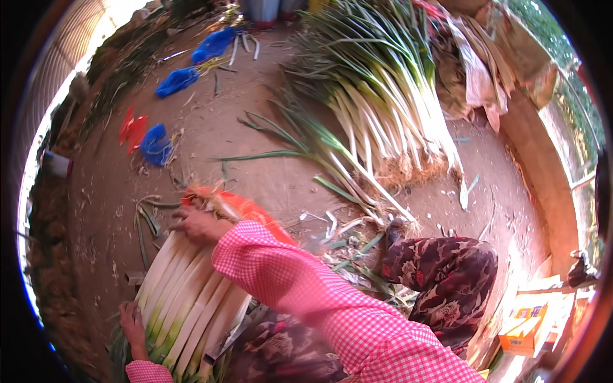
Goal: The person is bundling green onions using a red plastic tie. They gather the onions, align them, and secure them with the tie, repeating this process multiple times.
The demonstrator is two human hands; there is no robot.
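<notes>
A bundle of leeks or large green onions (187,292) lies side by side at the lower left, white stems up the picture and green parts down. My left hand (133,325) grips the bundle's outer left side. Across the picture reaches my right arm in a pink checked sleeve, with my right hand (201,227) over the root end; its fingertips are partly blurred, and whether they close on a stem is unclear. Orange-red plastic sheeting (261,215) shows beyond that hand. A metal edge (230,340) runs along the bundle's right side.
A large pile of leeks (383,105) lies on the dirt floor ahead, several loose ones beside it. Blue plastic pieces (177,81) and red plastic (132,129) lie at the left. My bent knee (450,263) is at the right, near trimmings, sacks (479,72) and an orange box (527,325).
</notes>
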